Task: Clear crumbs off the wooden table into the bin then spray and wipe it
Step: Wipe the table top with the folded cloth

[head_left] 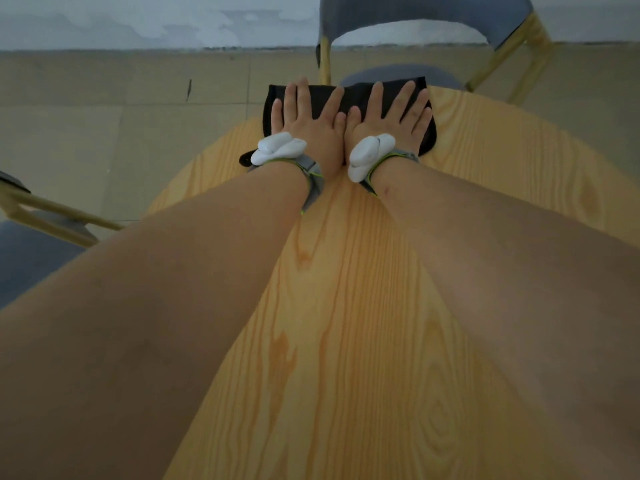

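A black cloth [353, 95] lies at the far edge of the round wooden table [346, 306], partly hanging over the rim. My left hand [308, 116] and my right hand [388, 116] rest flat on it side by side, fingers spread, thumbs touching. Both arms stretch across the tabletop, and each wrist carries a white device on a grey strap. No crumbs, bin or spray bottle show in this view.
A blue-cushioned chair with a light wooden frame [415, 36] stands just beyond the table's far edge. Part of another such chair [38, 237] sits at the left. Beige floor tiles [121, 116] surround the table, with a grey wall behind.
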The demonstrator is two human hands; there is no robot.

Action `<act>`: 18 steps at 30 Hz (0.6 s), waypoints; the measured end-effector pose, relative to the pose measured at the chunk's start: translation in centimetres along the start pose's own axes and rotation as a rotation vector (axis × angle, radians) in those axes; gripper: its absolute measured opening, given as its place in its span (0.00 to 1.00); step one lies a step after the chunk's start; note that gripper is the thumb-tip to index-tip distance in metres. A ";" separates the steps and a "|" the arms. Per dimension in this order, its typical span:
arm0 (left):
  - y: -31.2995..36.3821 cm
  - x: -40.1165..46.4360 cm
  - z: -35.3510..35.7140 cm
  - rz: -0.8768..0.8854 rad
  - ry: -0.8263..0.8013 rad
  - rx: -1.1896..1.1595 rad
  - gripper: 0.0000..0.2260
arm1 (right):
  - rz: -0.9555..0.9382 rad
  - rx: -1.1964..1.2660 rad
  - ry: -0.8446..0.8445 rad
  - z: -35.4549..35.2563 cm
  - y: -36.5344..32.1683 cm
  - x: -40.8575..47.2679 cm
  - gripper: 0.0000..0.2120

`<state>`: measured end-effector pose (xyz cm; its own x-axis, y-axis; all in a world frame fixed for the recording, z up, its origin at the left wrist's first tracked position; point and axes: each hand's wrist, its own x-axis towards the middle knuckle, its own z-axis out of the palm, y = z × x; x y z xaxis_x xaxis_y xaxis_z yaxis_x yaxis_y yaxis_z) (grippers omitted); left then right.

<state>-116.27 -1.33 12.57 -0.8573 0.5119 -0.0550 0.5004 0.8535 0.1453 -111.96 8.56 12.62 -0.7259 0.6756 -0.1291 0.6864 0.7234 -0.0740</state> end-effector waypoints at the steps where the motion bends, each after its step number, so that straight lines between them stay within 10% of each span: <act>1: -0.2 0.4 0.0 -0.007 0.012 0.000 0.25 | -0.001 -0.002 0.003 0.0 -0.2 0.3 0.31; 18: -7.4 -12.2 -0.7 -0.126 0.004 -0.023 0.22 | -0.117 0.020 -0.041 1.4 -4.6 -13.0 0.31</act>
<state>-109.55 -13.93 12.85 -0.9134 0.4008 -0.0707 0.3862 0.9084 0.1601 -105.65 -3.73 13.21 -0.7991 0.5798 -0.1590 0.5980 0.7939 -0.1102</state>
